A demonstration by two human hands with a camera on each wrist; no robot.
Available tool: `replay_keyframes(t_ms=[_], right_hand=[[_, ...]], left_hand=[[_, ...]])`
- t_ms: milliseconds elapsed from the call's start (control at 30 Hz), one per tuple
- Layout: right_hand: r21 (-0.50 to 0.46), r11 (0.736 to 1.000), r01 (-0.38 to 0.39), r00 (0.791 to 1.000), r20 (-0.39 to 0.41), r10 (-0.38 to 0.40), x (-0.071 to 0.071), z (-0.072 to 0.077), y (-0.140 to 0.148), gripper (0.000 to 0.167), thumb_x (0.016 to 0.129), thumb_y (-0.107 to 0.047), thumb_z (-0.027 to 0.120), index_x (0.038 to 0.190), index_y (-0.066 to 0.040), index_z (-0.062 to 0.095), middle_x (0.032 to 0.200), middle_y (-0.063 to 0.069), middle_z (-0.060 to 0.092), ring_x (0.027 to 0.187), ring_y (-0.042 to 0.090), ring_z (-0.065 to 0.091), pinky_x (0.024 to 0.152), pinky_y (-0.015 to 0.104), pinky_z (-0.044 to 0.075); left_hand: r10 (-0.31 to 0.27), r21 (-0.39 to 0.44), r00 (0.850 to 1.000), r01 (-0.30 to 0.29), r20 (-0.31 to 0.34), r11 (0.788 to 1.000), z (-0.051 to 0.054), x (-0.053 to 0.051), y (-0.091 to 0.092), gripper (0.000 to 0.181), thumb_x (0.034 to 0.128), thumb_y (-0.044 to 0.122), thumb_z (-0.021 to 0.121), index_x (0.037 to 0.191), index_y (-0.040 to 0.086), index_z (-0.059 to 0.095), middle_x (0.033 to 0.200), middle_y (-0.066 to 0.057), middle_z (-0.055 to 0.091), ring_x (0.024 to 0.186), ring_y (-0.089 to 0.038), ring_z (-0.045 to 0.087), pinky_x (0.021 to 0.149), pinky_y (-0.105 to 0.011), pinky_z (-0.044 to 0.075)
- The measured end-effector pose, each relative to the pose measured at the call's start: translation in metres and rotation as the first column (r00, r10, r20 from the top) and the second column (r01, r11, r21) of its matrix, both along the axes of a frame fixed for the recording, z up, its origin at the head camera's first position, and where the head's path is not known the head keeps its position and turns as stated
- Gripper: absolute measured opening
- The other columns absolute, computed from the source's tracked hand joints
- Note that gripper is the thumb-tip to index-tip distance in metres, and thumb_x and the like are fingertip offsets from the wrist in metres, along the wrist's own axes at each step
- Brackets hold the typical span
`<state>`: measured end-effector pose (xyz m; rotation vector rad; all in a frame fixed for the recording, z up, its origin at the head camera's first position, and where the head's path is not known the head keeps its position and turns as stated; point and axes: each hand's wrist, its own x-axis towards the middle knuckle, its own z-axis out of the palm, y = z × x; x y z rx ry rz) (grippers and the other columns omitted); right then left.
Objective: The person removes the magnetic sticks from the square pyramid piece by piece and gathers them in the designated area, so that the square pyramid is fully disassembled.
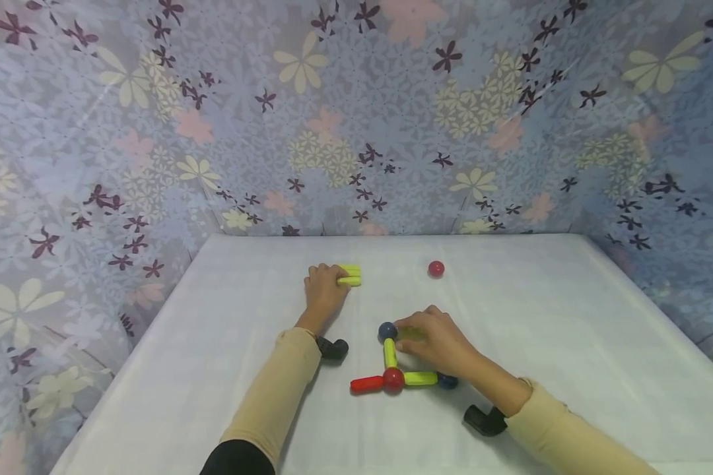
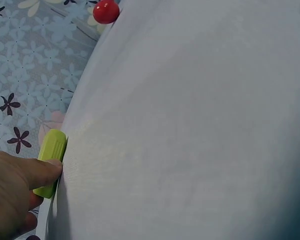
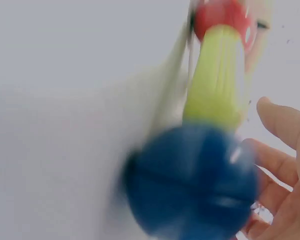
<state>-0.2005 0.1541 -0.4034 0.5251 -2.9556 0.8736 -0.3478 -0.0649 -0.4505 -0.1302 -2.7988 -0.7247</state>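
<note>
In the head view my left hand (image 1: 323, 290) is at a small group of yellow-green rods (image 1: 350, 270) lying side by side. The left wrist view shows its thumb and fingers pinching a yellow-green rod (image 2: 54, 145). My right hand (image 1: 436, 340) holds another yellow-green rod (image 1: 414, 332) between thumb and fingers, beside a blue ball (image 1: 387, 331). That ball tops a joined piece: a red ball (image 1: 393, 379) in the middle, a red rod (image 1: 366, 384) to its left and a yellow-green rod (image 1: 420, 378) to its right. A second blue ball (image 3: 192, 185) looms blurred in the right wrist view.
A loose red ball (image 1: 436, 268) sits toward the back of the white-covered table (image 1: 243, 297). Flowered cloth (image 1: 356, 119) hangs behind the far edge. Black wrist mounts (image 1: 333, 349) stick out from both wrists.
</note>
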Motion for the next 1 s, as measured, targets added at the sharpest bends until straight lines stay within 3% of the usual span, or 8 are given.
replay_keyframes(t_ms=[133, 267, 467, 633, 800, 900, 1000], right_hand=[[0.022, 0.998, -0.054, 0.998, -0.036, 0.055, 0.022, -0.003, 0.0, 0.037, 0.075, -0.031, 0.077, 0.109, -0.02, 0.07, 0.097, -0.008, 0.071, 0.09, 0.012, 0.048, 0.076, 0.03, 0.038], [0.065, 0.991, -0.114, 0.992, -0.052, 0.118, 0.034, -0.009, -0.004, 0.035, 0.073, -0.034, 0.078, 0.106, -0.024, 0.072, 0.09, -0.013, 0.07, 0.09, 0.008, 0.048, 0.079, 0.032, 0.038], [0.061, 0.988, -0.144, 0.989, -0.017, 0.145, 0.038, -0.012, -0.009, 0.032, 0.073, -0.034, 0.078, 0.103, -0.027, 0.073, 0.085, -0.016, 0.069, 0.087, 0.006, 0.044, 0.075, 0.029, 0.034], [0.057, 0.987, -0.147, 0.988, -0.028, 0.149, 0.037, -0.013, -0.009, 0.031, 0.073, -0.034, 0.078, 0.102, -0.027, 0.073, 0.084, -0.018, 0.069, 0.086, 0.005, 0.044, 0.075, 0.028, 0.034], [0.057, 0.988, -0.143, 0.989, -0.034, 0.145, 0.034, -0.015, -0.007, 0.031, 0.073, -0.033, 0.078, 0.103, -0.028, 0.073, 0.085, -0.019, 0.068, 0.087, 0.005, 0.044, 0.076, 0.028, 0.035], [0.056, 0.989, -0.138, 0.99, -0.035, 0.14, 0.032, -0.015, -0.007, 0.03, 0.073, -0.032, 0.078, 0.103, -0.028, 0.073, 0.086, -0.019, 0.068, 0.087, 0.006, 0.044, 0.075, 0.027, 0.035], [0.055, 0.989, -0.135, 0.99, -0.035, 0.137, 0.031, -0.016, -0.007, 0.03, 0.074, -0.032, 0.078, 0.103, -0.029, 0.073, 0.085, -0.018, 0.069, 0.086, 0.006, 0.044, 0.075, 0.027, 0.035]], left_hand=[[0.006, -0.011, 1.0, -0.006, 0.003, 1.0, 0.0, 0.0, -0.001, 0.025, 0.0824, 0.025, 0.07, 0.106, 0.018, 0.068, 0.105, -0.005, 0.06, 0.1, -0.024, 0.045, 0.086, -0.04, 0.036], [0.015, -0.022, 1.0, -0.015, 0.008, 1.0, 0.001, 0.001, -0.001, 0.025, 0.0822, 0.025, 0.069, 0.106, 0.018, 0.068, 0.105, -0.005, 0.06, 0.099, -0.024, 0.045, 0.085, -0.039, 0.036], [0.002, 0.005, 1.0, -0.002, 0.01, 1.0, 0.002, 0.002, -0.003, 0.028, 0.0817, 0.025, 0.068, 0.108, 0.017, 0.067, 0.105, -0.006, 0.059, 0.1, -0.024, 0.046, 0.085, -0.04, 0.036], [-0.054, 0.091, 0.998, 0.052, 0.017, 0.994, 0.001, 0.008, -0.011, 0.039, 0.0807, 0.026, 0.067, 0.118, 0.016, 0.06, 0.106, -0.005, 0.057, 0.102, -0.024, 0.045, 0.09, -0.041, 0.036], [-0.131, 0.25, 0.989, 0.11, 0.072, 0.962, 0.009, 0.038, -0.018, 0.035, 0.084, 0.024, 0.065, 0.117, 0.013, 0.061, 0.105, -0.008, 0.059, 0.103, -0.025, 0.046, 0.091, -0.045, 0.036], [-0.199, 0.327, 0.973, 0.153, 0.113, 0.932, 0.014, 0.067, -0.018, 0.027, 0.0877, 0.022, 0.062, 0.112, 0.012, 0.065, 0.104, -0.008, 0.061, 0.102, -0.024, 0.049, 0.09, -0.043, 0.04], [-0.286, 0.351, 0.947, 0.22, 0.146, 0.91, 0.014, 0.101, -0.018, 0.022, 0.0907, 0.022, 0.058, 0.109, 0.013, 0.067, 0.104, -0.006, 0.063, 0.1, -0.021, 0.05, 0.085, -0.038, 0.043]])
